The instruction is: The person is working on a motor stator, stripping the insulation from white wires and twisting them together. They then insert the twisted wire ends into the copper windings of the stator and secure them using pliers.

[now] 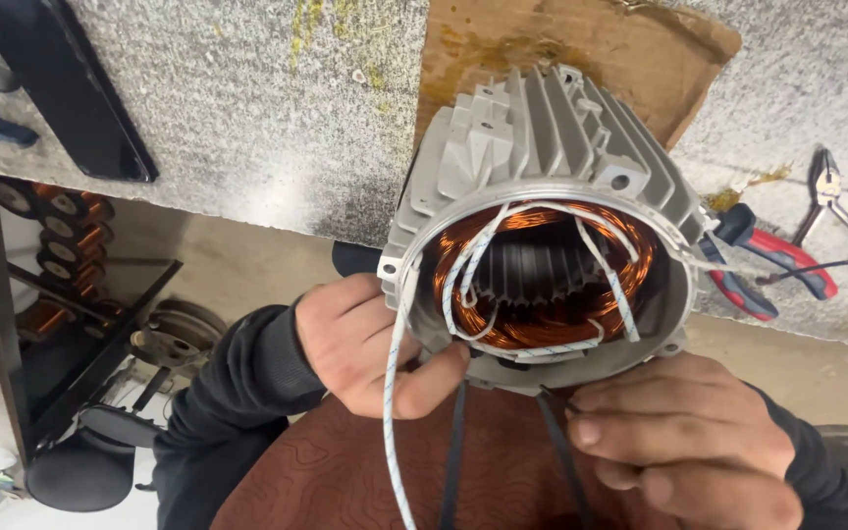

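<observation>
A grey finned motor housing [542,128] lies on its side at the bench edge, its open end toward me. Inside, copper windings [630,260] ring a dark slotted core, with white sleeved leads [596,255] looped across them. My left hand [365,344] grips the housing's lower left rim, thumb pressed on the flange, and a white sleeved wire [392,412] runs down past it. My right hand [689,442] is under the housing's lower right, fingers closed around black cable ties or leads [554,442] hanging from the rim.
Red-handled pliers [772,257] and a small pair of bare metal pliers [831,201] lie on the speckled bench [247,108] at right. Cardboard [581,39] sits under the housing. A rack of wound copper coils [61,236] stands lower left.
</observation>
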